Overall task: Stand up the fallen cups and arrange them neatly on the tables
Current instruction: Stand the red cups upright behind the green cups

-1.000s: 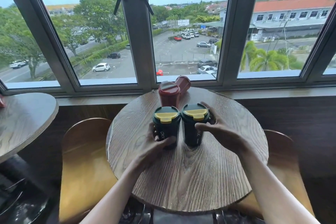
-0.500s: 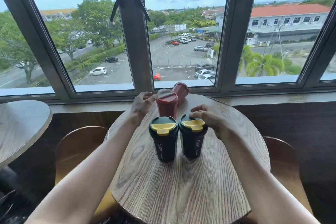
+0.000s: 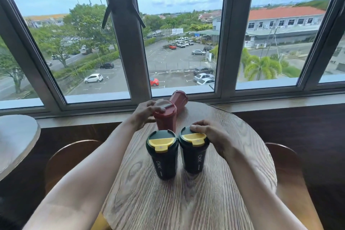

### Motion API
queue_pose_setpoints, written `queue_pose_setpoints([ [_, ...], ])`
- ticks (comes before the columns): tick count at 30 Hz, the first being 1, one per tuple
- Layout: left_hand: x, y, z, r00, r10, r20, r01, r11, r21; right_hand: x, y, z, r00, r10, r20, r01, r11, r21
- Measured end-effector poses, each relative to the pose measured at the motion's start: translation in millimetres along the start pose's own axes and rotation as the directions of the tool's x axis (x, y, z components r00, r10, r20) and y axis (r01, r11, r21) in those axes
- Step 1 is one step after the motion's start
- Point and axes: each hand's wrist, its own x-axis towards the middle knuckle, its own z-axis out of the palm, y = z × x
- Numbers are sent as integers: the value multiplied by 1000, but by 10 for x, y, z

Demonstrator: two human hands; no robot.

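Gripping red cup point(image 3: 165, 117) now w/ L hand point(image 3: 142, 115) — R hand point(image 3: 211, 136) unchanged.

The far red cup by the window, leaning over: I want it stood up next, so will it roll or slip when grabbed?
The far red cup is round and tapered, so it would probably roll in a curve if nudged. It looks smooth, perhaps slippery. It sits near the table edge, so grip it firmly.

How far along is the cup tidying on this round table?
Done: both dark green cups stand side by side. In hand: the left hand grips the upright red cup; the right hand rests on a green lid. Left: the far red cup leans.
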Motion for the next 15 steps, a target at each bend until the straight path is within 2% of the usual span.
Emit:
queue_pose_setpoints([
  [5, -216, 18, -142, 991, 115, 65, -118, 992, 34, 22, 49, 4, 1000, -10, -7, 10, 999, 41],
  [10, -341, 1, -250, 981, 80, 176, -86, 996, 29, 33, 70, 17, 1000, -3, 1, 3, 998, 65],
  [15, -405, -50, -191, 978, 77, 195, -85, 996, 33, 31, 85, 13, 1000, 2, 5, -2, 996, 94],
])
